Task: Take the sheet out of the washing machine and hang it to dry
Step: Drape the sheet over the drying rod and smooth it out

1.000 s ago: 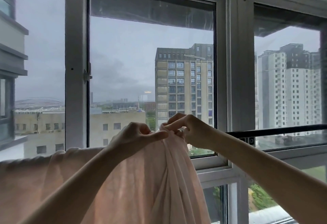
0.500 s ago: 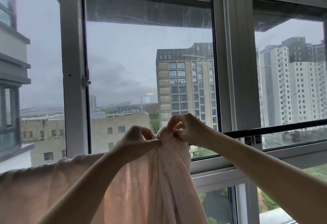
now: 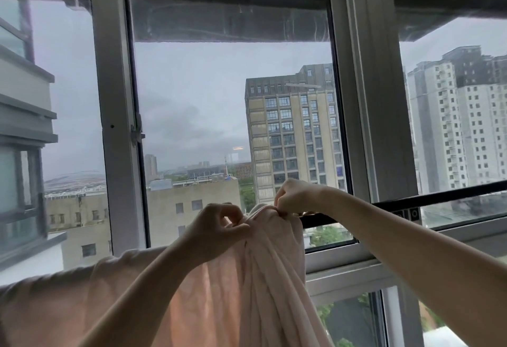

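Observation:
A pale pink sheet (image 3: 263, 286) hangs over a black rail (image 3: 439, 200) that runs across the window. Its top edge is bunched into folds at the middle of the view. My left hand (image 3: 216, 226) pinches the bunched fabric from the left. My right hand (image 3: 296, 195) pinches the same top edge just to the right, right above the rail. The sheet spreads out flat to the lower left (image 3: 55, 308), where it covers the rail. The rail's bare part shows only to the right of my right hand.
Large grey-framed windows (image 3: 356, 127) stand directly behind the rail, with a latch (image 3: 136, 134) on the left frame. Tall buildings and an overcast sky show through the glass. A lower window pane (image 3: 351, 316) sits below the sill.
My hands have moved slightly apart, and the right hand has shifted right along the rail, drawing the bunched top edge with it. The view has tilted a little.

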